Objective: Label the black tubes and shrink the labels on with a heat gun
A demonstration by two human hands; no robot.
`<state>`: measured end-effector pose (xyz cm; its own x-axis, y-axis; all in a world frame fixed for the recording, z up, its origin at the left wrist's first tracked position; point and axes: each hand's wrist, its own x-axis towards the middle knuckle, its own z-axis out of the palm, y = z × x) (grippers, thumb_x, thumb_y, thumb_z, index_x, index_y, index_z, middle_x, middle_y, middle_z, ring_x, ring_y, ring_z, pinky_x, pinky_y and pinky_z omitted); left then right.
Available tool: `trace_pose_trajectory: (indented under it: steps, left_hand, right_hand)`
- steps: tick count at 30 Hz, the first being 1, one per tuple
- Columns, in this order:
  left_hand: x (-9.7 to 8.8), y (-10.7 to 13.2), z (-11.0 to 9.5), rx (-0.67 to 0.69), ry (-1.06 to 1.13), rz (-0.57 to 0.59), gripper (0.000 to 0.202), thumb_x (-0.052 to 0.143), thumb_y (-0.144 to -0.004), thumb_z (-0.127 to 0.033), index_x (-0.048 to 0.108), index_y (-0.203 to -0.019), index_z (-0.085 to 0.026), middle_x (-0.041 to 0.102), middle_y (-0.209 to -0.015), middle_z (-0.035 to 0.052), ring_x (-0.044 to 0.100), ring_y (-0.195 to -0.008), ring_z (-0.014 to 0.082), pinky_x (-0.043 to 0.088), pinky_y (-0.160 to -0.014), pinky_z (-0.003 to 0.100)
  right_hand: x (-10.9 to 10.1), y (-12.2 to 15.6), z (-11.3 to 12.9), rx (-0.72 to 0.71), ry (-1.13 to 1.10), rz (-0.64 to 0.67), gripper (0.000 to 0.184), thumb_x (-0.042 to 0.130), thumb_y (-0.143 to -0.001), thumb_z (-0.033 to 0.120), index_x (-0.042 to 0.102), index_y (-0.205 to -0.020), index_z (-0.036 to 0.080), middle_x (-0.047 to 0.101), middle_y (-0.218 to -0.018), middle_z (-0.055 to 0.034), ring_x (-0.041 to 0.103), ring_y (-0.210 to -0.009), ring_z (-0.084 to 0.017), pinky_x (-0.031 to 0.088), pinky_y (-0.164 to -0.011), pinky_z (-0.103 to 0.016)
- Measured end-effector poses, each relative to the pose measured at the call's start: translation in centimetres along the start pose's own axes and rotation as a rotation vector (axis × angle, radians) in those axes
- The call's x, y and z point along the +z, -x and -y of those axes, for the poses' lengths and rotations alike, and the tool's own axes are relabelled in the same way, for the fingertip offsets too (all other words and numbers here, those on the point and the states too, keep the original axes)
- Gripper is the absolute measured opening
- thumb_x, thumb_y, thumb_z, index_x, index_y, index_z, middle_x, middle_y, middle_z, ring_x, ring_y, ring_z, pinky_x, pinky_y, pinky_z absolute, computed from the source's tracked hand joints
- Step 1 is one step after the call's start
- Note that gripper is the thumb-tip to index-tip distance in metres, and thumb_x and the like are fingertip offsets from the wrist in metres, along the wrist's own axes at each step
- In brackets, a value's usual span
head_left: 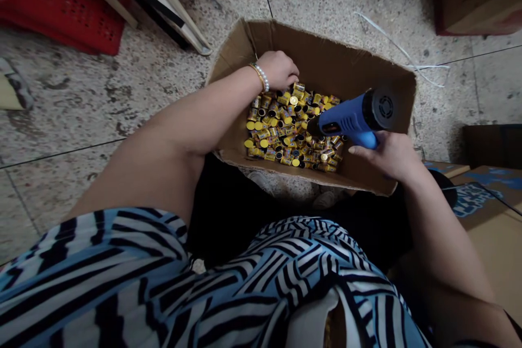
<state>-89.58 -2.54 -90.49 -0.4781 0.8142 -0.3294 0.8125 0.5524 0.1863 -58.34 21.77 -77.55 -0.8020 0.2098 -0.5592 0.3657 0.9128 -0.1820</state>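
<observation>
A blue heat gun [350, 118] is gripped closed in the right hand [387, 155], its nozzle over yellow-capped cylinders [285, 130] piled in a cardboard box [326, 54]. The curled left hand [279, 69] rests at the pile, its hold unclear; it or the cardboard could be scorched if the hot air strays.

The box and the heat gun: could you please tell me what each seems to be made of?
The box looks like cardboard, matte brown with rough, fibrous rim edges. The heat gun seems to be plastic, smooth and blue, with a black vented end.
</observation>
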Motion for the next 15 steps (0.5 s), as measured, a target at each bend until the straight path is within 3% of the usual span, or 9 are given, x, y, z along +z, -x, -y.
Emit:
trace_pose_trajectory:
  steps: [6,11,13,15]
  left_hand:
    - [0.5,0.0,0.5,0.033,0.020,-0.030,0.046,0.050,-0.095,-0.046,0.086,-0.117,-0.026,0.080,-0.106,0.0069,0.070,-0.110,0.0310,0.054,-0.094,0.045]
    - [0.1,0.4,0.0,-0.024,-0.005,0.081,0.049,0.047,-0.096,-0.047,0.083,-0.124,-0.030,0.079,-0.112,0.0064,0.070,-0.117,0.0302,0.053,-0.098,0.040]
    - [-0.4,0.6,-0.1,-0.066,-0.018,0.117,0.051,0.046,-0.097,-0.047,0.082,-0.128,-0.030,0.078,-0.119,0.0071,0.068,-0.121,0.0320,0.052,-0.101,0.043]
    - [-0.7,0.5,0.0,-0.083,-0.011,0.120,0.050,0.046,-0.097,-0.047,0.082,-0.128,-0.031,0.077,-0.122,0.0072,0.066,-0.123,0.0336,0.051,-0.102,0.046]
  right_hand:
    - [0.8,0.6,1.9,0.078,0.048,-0.069,0.064,0.061,-0.093,0.073,0.076,-0.107,0.013,0.079,-0.091,-0.0202,0.072,-0.080,-0.031,0.044,-0.068,-0.034]
    - [0.9,1.6,4.7,-0.154,0.057,0.037,0.061,0.060,-0.096,0.071,0.074,-0.110,0.014,0.079,-0.092,-0.0181,0.075,-0.084,-0.031,0.045,-0.070,-0.033]
    - [1.2,2.3,4.3,-0.166,0.090,0.100,0.060,0.059,-0.096,0.072,0.074,-0.113,0.016,0.079,-0.089,-0.0165,0.075,-0.082,-0.031,0.046,-0.070,-0.033]
    - [1.6,2.8,2.7,-0.068,0.144,0.101,0.061,0.059,-0.095,0.071,0.072,-0.117,0.015,0.078,-0.088,-0.0171,0.074,-0.081,-0.032,0.048,-0.072,-0.035]
